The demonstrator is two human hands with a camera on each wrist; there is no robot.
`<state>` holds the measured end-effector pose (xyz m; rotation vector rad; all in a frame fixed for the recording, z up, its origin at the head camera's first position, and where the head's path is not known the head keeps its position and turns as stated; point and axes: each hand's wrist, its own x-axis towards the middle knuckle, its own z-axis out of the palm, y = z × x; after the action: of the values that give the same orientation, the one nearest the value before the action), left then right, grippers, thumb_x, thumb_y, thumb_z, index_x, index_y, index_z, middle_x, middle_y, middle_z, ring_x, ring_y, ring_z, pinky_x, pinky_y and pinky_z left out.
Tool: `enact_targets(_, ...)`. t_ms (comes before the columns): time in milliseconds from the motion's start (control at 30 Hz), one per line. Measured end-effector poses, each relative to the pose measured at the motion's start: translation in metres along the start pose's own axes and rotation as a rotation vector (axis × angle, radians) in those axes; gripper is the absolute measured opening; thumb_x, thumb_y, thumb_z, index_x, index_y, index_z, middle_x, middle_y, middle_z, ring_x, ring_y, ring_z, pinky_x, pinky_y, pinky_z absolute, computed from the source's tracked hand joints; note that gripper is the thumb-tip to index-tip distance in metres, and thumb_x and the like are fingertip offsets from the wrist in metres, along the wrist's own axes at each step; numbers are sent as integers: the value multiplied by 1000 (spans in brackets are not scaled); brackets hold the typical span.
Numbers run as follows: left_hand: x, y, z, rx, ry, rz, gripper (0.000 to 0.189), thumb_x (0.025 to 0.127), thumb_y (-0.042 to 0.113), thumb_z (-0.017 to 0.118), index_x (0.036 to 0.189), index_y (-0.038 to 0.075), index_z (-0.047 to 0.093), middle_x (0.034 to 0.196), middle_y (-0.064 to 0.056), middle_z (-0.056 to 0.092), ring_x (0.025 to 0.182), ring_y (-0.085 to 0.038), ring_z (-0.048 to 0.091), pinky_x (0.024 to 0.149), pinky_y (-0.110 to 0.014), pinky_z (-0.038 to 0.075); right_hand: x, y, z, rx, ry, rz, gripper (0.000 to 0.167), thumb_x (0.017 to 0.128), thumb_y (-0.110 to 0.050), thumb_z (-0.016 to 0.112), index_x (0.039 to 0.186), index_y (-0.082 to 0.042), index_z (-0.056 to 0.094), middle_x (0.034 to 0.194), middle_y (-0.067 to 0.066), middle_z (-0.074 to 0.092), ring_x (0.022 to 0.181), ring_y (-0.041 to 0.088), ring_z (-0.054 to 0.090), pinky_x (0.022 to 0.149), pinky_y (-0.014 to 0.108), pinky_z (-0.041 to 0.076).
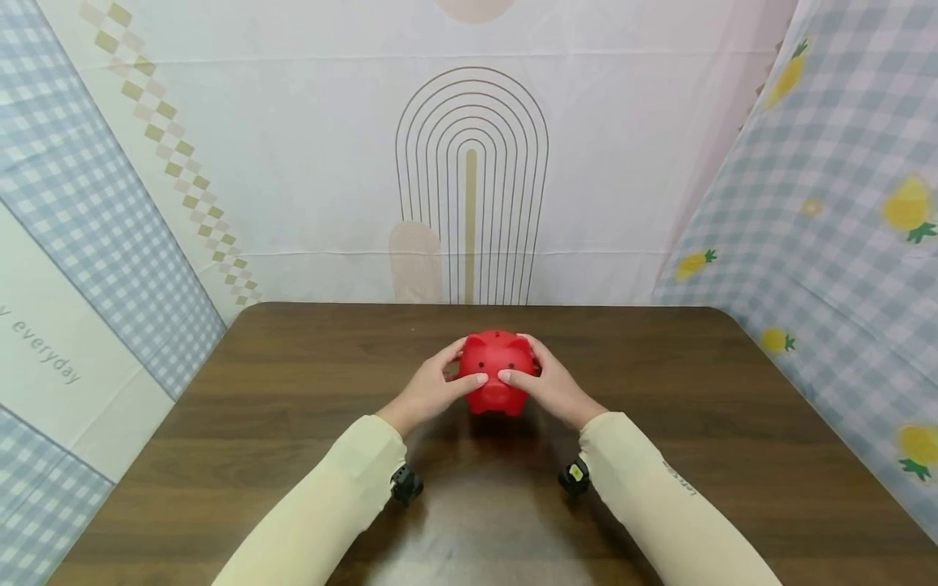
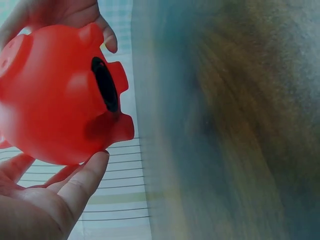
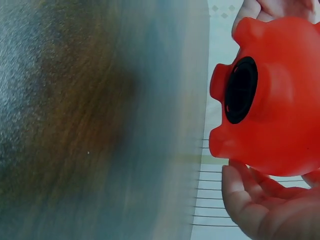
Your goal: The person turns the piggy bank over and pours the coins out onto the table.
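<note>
A red piggy bank [image 1: 496, 393] faces me in the head view, held between both hands above the table. My left hand [image 1: 432, 389] grips its left side, thumb across the front by the snout. From the other side my right hand [image 1: 554, 388] grips it the same way. Both wrist views show the belly of the piggy bank [image 2: 55, 95] with its stubby feet and a round black plug [image 3: 241, 90]. In those views the fingers curve around its sides and the feet hang free of the tabletop.
The brown wooden table [image 1: 293, 382] has rounded far corners. A white patterned cloth [image 1: 315, 163] hangs behind it, with checked cloths [image 1: 843, 203] at the sides. Dark devices [image 1: 406, 484] are strapped at both wrists, over pale sleeves.
</note>
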<state>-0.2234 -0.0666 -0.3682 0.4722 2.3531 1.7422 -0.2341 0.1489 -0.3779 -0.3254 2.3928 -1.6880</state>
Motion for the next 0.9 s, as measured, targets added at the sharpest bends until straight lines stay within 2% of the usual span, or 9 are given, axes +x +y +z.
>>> enact_targets(167, 0, -5, 3, -20, 11, 10, 64, 91, 21, 64, 148, 9, 37, 139, -14, 48, 119, -37, 55, 92, -44, 51, 1, -1, -2, 49, 3, 49, 66, 92, -28, 62, 147, -12, 31, 137, 14, 46, 120, 33, 48, 92, 44, 51)
enact_targets(233, 3, -12, 5, -29, 9, 31, 65, 91, 21, 65, 148, 9, 37, 140, -13, 47, 118, -36, 56, 92, -43, 52, 1, -2, -3, 74, -4, 62, 63, 93, -28, 60, 146, -11, 32, 136, 15, 46, 117, 33, 51, 91, 45, 51)
enact_targets(367, 2, -14, 6, -6, 1, 46, 72, 87, 20, 70, 149, 10, 35, 143, -10, 45, 120, -34, 55, 93, -42, 51, 2, -2, -6, 111, -10, 101, 61, 93, -32, 58, 144, -10, 34, 134, 16, 48, 111, 32, 55, 87, 45, 53)
enact_targets(533, -2, -17, 6, 117, 4, 86, 81, 81, 21, 76, 150, 12, 34, 144, -10, 42, 122, -32, 51, 94, -47, 50, 4, -2, -8, 138, -23, 128, 63, 93, -34, 56, 144, -8, 32, 134, 19, 48, 110, 32, 57, 86, 45, 54)
enact_targets(800, -6, -22, 9, 311, 21, 242, 89, 75, 10, 81, 150, 13, 34, 147, -11, 37, 130, -29, 42, 101, -50, 43, 6, -5, -12, 168, -13, 191, 60, 93, -37, 54, 142, -8, 35, 131, 19, 51, 106, 32, 59, 83, 44, 53)
enact_targets(900, -7, -22, 10, 360, 47, 274, 90, 74, 6, 81, 150, 17, 34, 150, -12, 34, 133, -31, 38, 99, -50, 45, 5, -7, -13, 187, -17, 194, 59, 94, -37, 53, 141, -6, 35, 128, 19, 53, 101, 29, 61, 82, 43, 54)
